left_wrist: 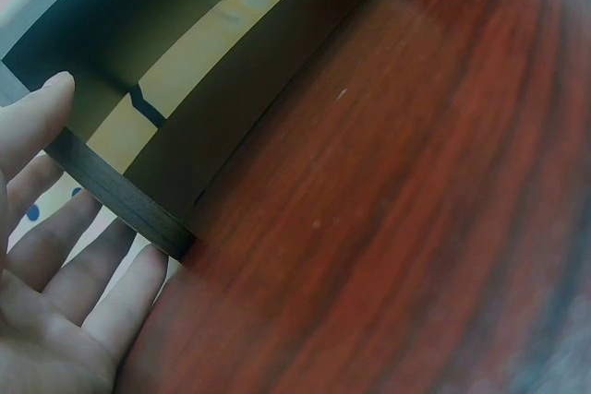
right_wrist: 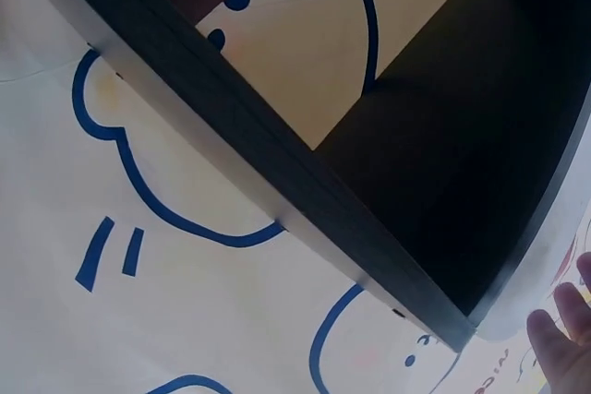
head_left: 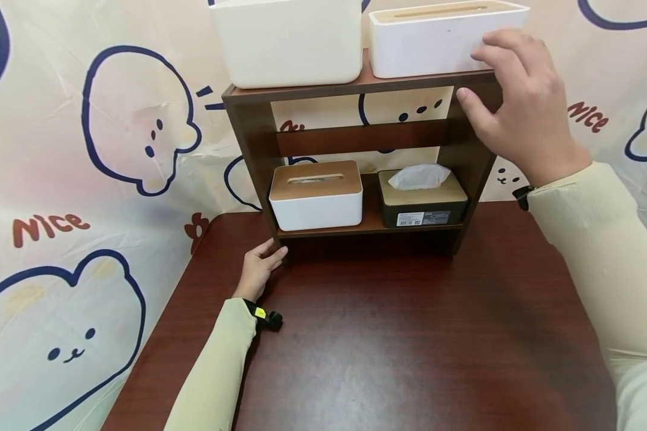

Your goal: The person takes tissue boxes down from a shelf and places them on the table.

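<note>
A dark brown wooden shelf stands on the table by the wall. My left hand grips the foot of its left side panel, thumb on the inner face and fingers on the outer. Up at the top right corner is my right hand, its fingers spread and lightly bent by the right end of a white tissue box with a wooden lid. In the right wrist view, those fingertips appear beside the box's edge, with nothing between them and the thumb out of sight.
A larger cream box shares the shelf top. Lower down sit a white tissue box with a brown lid and a dark green one with a tissue sticking out. A cartoon-printed sheet hangs behind the reddish-brown table.
</note>
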A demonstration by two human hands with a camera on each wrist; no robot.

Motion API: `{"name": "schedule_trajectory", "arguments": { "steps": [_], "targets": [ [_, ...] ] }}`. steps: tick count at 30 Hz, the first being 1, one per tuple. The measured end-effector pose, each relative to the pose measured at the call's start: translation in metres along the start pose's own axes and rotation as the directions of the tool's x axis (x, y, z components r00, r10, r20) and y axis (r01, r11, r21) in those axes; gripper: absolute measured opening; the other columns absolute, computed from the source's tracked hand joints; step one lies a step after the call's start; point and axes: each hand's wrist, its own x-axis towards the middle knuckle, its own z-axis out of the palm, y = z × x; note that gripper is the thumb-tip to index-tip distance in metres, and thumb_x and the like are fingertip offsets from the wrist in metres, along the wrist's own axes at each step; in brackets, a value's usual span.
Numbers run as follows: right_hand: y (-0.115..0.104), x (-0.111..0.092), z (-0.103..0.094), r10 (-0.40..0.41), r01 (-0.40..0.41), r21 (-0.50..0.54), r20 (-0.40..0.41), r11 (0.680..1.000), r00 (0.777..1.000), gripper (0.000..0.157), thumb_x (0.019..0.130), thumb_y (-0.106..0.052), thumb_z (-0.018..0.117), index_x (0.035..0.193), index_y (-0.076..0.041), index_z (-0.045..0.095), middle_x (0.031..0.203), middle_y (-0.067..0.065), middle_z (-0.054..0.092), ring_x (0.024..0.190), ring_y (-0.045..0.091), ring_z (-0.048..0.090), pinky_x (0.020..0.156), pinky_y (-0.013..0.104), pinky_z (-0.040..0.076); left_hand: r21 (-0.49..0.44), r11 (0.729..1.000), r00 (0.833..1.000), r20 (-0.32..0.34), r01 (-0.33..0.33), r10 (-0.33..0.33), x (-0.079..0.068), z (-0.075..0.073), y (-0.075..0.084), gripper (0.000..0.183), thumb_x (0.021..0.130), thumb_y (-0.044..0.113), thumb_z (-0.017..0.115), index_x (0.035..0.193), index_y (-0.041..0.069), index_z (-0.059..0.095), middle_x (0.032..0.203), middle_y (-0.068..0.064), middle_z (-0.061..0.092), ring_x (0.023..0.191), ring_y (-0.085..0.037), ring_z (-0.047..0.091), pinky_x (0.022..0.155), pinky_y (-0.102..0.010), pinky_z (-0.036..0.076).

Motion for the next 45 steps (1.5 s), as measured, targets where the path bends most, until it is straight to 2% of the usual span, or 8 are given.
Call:
{"name": "schedule_trajectory", "arguments": {
  "steps": [7,11,18,24,31,35,41,45],
  "targets": [
    [0.001,0.010,0.000,-0.055,0.055,0.007,-0.014,0.998,0.998,0.038,0.088,-0.013,0.067,0.119,0.008,0.059,0.129,0.024,0.055,0.129,0.032,0.045,0.111,0.038,0.031,-0.009,1.000,1.000,0.014,0.005,-0.005,0.001,0.001,0.000,0.062,0.089,0.017,0.074,0.144,0.006,0.047,0.148,-0.010,0.041,0.121,-0.025,0.054,0.094,-0.035,0.048],
    [-0.001,0.015,-0.001,-0.058,0.058,0.009,-0.005,0.998,0.998,0.041,0.088,-0.013,0.067,0.120,0.010,0.058,0.131,0.025,0.054,0.131,0.032,0.042,0.112,0.038,0.028,-0.009,1.000,1.000,0.023,0.004,-0.004,0.002,0.001,-0.001,0.062,0.090,0.017,0.073,0.145,0.006,0.046,0.150,-0.010,0.039,0.122,-0.025,0.053,0.095,-0.037,0.047],
    [-0.001,0.024,0.001,-0.050,0.052,-0.018,0.084,0.998,0.995,0.052,0.088,-0.016,0.071,0.129,0.009,0.053,0.141,0.025,0.047,0.138,0.034,0.033,0.115,0.040,0.022,-0.001,1.000,1.000,0.009,-0.003,0.003,0.001,-0.001,-0.002,0.065,0.087,0.020,0.076,0.143,0.005,0.048,0.149,-0.010,0.039,0.121,-0.023,0.055,0.092,-0.034,0.049],
    [-0.001,0.032,0.003,-0.070,0.077,-0.038,0.147,0.996,0.987,0.061,0.087,-0.021,0.075,0.133,0.010,0.050,0.141,0.026,0.045,0.136,0.038,0.034,0.115,0.042,0.023,0.005,1.000,1.000,-0.001,-0.001,0.001,0.001,-0.001,-0.003,0.066,0.086,0.022,0.078,0.143,0.005,0.049,0.149,-0.011,0.040,0.120,-0.023,0.056,0.090,-0.031,0.051],
    [-0.008,0.041,0.002,0.048,-0.037,-0.053,0.215,0.998,0.975,0.072,0.083,-0.024,0.079,0.141,0.003,0.046,0.143,0.021,0.046,0.133,0.035,0.039,0.115,0.040,0.023,0.013,1.000,1.000,-0.003,-0.005,0.005,0.000,-0.003,-0.003,0.068,0.086,0.023,0.078,0.143,0.004,0.048,0.149,-0.011,0.039,0.119,-0.023,0.056,0.089,-0.030,0.051],
    [-0.002,0.043,0.005,0.043,-0.027,-0.066,0.247,0.997,0.968,0.077,0.083,-0.029,0.079,0.143,0.002,0.043,0.143,0.021,0.046,0.135,0.034,0.037,0.116,0.040,0.019,0.016,1.000,1.000,-0.001,0.005,-0.005,0.000,-0.003,0.001,0.067,0.087,0.021,0.077,0.144,0.003,0.046,0.150,-0.012,0.037,0.119,-0.024,0.056,0.090,-0.031,0.050],
    [0.000,0.044,0.007,0.019,-0.002,-0.070,0.243,0.998,0.970,0.073,0.083,-0.026,0.079,0.140,0.004,0.046,0.139,0.024,0.049,0.134,0.036,0.037,0.117,0.041,0.010,0.014,1.000,1.000,-0.002,0.019,-0.018,0.001,-0.005,-0.003,0.066,0.087,0.021,0.076,0.144,0.004,0.046,0.151,-0.010,0.036,0.120,-0.023,0.055,0.091,-0.031,0.050],
    [-0.003,0.046,0.007,0.020,-0.003,-0.072,0.229,0.997,0.973,0.071,0.082,-0.024,0.080,0.139,0.003,0.048,0.136,0.024,0.051,0.131,0.037,0.040,0.116,0.043,0.014,0.016,1.000,1.000,0.003,0.011,-0.011,0.000,-0.005,-0.002,0.066,0.087,0.022,0.076,0.144,0.005,0.047,0.150,-0.010,0.037,0.120,-0.024,0.055,0.092,-0.032,0.049]
  ]
}}
